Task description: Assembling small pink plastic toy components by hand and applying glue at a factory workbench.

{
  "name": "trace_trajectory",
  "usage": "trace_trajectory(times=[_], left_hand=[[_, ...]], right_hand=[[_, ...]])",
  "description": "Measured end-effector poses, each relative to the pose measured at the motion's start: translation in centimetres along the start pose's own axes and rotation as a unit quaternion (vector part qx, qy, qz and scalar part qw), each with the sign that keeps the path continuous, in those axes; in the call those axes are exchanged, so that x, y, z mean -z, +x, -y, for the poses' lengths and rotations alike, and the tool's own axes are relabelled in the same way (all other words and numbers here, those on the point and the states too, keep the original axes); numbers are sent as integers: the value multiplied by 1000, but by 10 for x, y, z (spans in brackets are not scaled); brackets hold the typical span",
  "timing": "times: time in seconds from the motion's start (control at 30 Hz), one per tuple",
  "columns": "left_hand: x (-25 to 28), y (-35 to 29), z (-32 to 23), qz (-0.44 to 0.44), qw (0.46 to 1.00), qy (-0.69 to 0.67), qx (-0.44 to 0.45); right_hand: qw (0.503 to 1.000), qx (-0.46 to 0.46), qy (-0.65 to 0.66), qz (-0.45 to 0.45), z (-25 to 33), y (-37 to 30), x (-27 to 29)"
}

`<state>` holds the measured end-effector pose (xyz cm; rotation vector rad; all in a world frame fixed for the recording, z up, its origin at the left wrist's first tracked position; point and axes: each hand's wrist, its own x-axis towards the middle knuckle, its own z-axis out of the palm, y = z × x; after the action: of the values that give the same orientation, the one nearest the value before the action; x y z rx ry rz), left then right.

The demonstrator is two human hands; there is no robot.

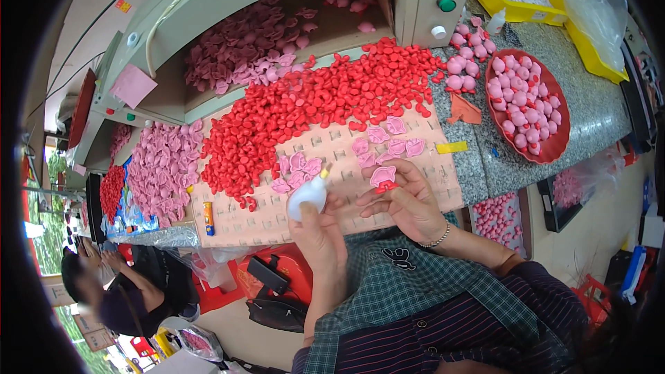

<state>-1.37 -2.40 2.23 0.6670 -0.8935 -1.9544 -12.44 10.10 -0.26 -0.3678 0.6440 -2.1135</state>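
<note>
My left hand [317,232] is closed round a small white squeeze bottle [307,199] with a yellowish nozzle tip. Pinched between the fingers of my right hand [409,202] is a pink cup-shaped plastic piece [383,177] with a red bit at its lower edge. Bottle and piece are a short way apart. Just beyond my hands, loose pink pieces [377,134] lie in two small groups on the peach patterned mat [263,225]. Behind them spreads a large heap of small red parts [325,93].
A red bowl [566,107] of pink-and-red figures stands at the right, near yellow trays [519,10]. Under the grey machine hood [208,3] lie more pink pieces. An orange glue tube [208,218] is at the mat's left. Another person [131,291] sits at lower left.
</note>
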Motion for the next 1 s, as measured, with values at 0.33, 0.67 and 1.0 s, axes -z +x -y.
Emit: trace_trajectory(times=[0.33, 0.67, 1.0], left_hand=[[-7, 30, 19, 71, 976, 187, -84], [-26, 59, 26, 97, 890, 416, -162], [-12, 22, 12, 47, 838, 434, -326]], right_hand=[[998, 20, -43, 32, 3, -12, 9], [999, 9, -34, 27, 3, -12, 12], [999, 6, -10, 30, 2, -5, 12]])
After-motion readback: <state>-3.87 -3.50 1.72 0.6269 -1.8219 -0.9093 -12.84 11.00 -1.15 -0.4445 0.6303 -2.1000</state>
